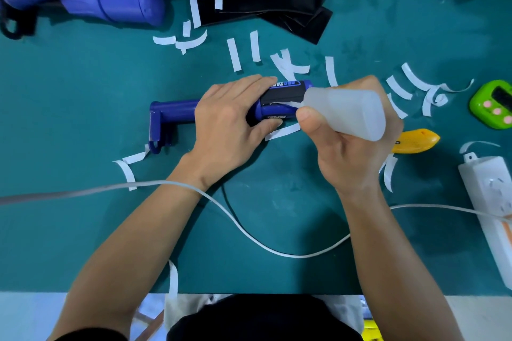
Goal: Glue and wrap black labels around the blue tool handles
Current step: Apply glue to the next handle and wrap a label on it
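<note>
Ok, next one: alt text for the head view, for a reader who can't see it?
The left hand holds a blue tool handle down on a green mat while the right hand tips a translucent bottle against its black label. White paper strips litter the mat.

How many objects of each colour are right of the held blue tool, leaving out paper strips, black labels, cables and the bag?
Translucent glue bottle: 1
Yellow cutter: 1
Green timer: 1
White power strip: 1
Total: 4
</note>
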